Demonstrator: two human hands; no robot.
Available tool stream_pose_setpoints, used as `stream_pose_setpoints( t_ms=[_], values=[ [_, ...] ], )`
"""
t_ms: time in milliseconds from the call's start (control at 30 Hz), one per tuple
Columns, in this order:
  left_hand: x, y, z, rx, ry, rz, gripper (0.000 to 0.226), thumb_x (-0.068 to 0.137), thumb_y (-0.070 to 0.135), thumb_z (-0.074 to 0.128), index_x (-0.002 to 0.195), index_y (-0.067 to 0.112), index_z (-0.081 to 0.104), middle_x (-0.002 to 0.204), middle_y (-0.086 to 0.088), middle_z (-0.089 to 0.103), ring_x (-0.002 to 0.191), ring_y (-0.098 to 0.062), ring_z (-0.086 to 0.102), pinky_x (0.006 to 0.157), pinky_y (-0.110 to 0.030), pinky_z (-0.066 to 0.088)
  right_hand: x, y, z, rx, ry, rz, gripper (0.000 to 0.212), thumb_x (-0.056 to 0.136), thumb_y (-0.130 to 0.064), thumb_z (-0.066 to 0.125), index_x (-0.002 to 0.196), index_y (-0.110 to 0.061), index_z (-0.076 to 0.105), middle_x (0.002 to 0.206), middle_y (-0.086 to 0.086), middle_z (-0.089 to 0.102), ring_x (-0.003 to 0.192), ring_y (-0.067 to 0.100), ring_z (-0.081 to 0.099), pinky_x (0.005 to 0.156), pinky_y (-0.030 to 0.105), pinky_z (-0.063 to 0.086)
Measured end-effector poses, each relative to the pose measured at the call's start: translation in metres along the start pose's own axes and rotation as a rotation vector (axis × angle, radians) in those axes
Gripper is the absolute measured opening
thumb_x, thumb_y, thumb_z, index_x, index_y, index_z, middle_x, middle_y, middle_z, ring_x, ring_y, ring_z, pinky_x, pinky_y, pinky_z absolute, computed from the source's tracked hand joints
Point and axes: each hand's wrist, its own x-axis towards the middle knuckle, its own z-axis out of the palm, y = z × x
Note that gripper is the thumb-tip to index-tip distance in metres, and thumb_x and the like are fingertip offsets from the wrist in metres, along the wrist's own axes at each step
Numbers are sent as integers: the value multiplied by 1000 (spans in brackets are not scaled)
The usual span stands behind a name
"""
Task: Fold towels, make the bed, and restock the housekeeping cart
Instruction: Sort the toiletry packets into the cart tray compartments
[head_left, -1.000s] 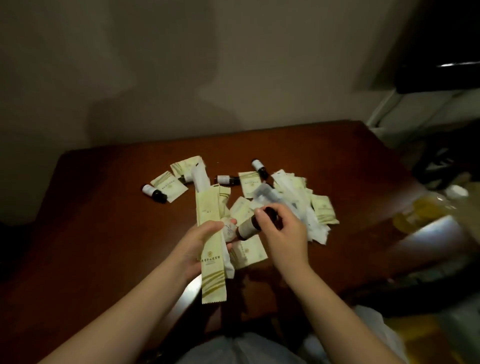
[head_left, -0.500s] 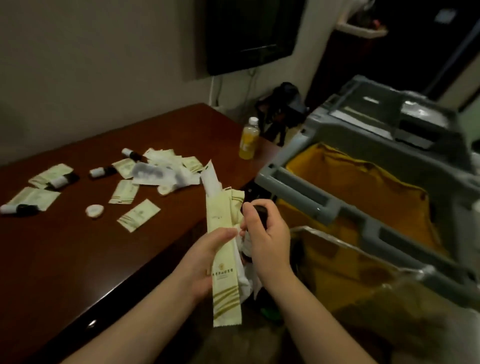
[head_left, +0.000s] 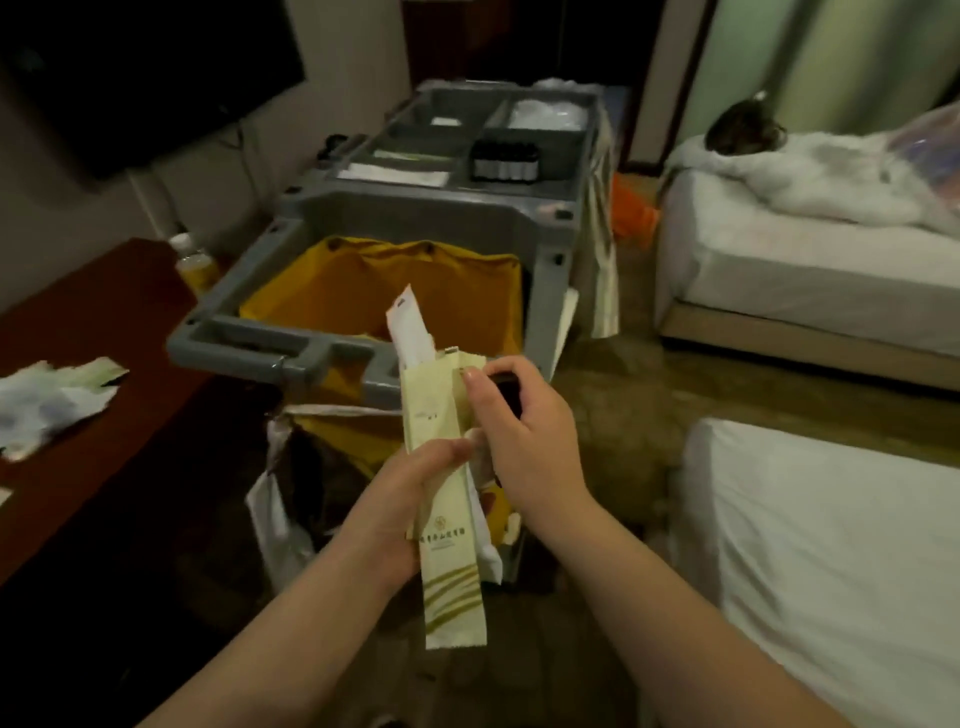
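My left hand (head_left: 402, 499) grips a bundle of long cream amenity packets (head_left: 449, 540), held upright in front of me. My right hand (head_left: 519, 441) is curled round a small dark bottle (head_left: 506, 387), right beside the packets' tops. Straight ahead stands the grey housekeeping cart (head_left: 322, 358) with its yellow laundry bag (head_left: 363, 291). The cart's top tray (head_left: 519, 208) holds a row of dark bottles (head_left: 503, 162) and some flat packets. A thin plastic bag (head_left: 275, 519) hangs from the cart's near end, below my hands.
The brown desk (head_left: 104, 415) lies at the left with loose packets (head_left: 52, 395) and a yellow drink bottle (head_left: 192, 265) at its far corner. Two white beds, one (head_left: 841, 545) near right, one (head_left: 779, 260) farther back with rumpled bedding. A dark TV (head_left: 130, 78) hangs on the wall.
My view has swung right from the desk to the cart and beds. Both hands came along, still holding the packets and the small bottle.
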Motion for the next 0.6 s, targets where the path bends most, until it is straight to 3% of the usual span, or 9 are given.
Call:
stream_pose_setpoints(
  t_ms=[133, 233, 367, 500, 600],
  values=[
    [34, 14, 46, 5, 2, 28, 22, 87, 17, 58, 109, 17, 57, 87, -10, 60, 73, -22, 58, 53, -29, 49, 40, 17, -47, 41, 63, -14, 10, 94, -37, 51, 86, -33, 53, 78, -8, 60, 73, 5, 58, 68, 27, 50],
    [77, 28, 75, -28, 16, 19, 22, 88, 19, 57, 110, 15, 58, 77, -9, 64, 64, -20, 62, 50, -29, 50, 85, 26, -64, 23, 8, -54, 10, 94, -36, 51, 86, -30, 53, 77, -12, 58, 72, -1, 57, 60, 14, 47],
    [144, 59, 111, -173, 16, 27, 12, 91, 17, 54, 98, 10, 61, 52, -3, 63, 44, -14, 62, 40, -22, 48, 165, 36, -80, -77, -64, -146, 15, 94, -38, 52, 92, -23, 56, 78, -9, 61, 72, 5, 59, 63, 24, 49],
    [208, 102, 131, -256, 49, 106, 18, 91, 17, 55, 105, 9, 62, 63, -6, 67, 51, -16, 65, 44, -22, 51, 245, 44, -96, -75, -139, -133, 13, 94, -39, 52, 92, -26, 56, 79, -9, 60, 70, 2, 58, 59, 19, 47],
    [247, 130, 146, -278, 99, 141, 11, 93, 15, 52, 99, 10, 60, 60, -5, 66, 48, -13, 63, 43, -20, 50, 300, 55, -107, -108, -137, -163, 17, 90, -45, 53, 93, -29, 57, 88, -5, 60, 81, 8, 59, 70, 27, 49]
  ],
)
